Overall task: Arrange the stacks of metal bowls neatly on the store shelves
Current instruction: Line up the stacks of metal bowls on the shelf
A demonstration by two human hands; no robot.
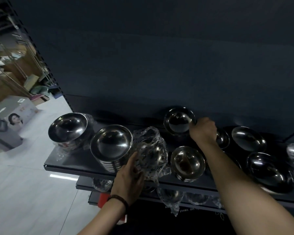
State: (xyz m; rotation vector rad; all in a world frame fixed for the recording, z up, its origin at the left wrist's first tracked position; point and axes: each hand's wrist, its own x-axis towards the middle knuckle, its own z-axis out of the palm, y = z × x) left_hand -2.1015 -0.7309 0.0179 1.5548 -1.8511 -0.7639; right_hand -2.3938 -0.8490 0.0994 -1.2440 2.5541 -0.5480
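**Two hands among the bowls**

The left hand (130,175) curls round the wrapped stack (150,150) on the shelf (71,161). Behind that stack and to its right, the right hand (203,131) grips the rim of a bowl (177,122). Just left of the wrapped stack stands a bare stack (111,145).

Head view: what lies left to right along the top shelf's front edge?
Bare bowl stack → plastic-wrapped stack, held by the left hand → small bowl stack → wide bowl stack. Omitted: rear bowl gripped by the right hand.
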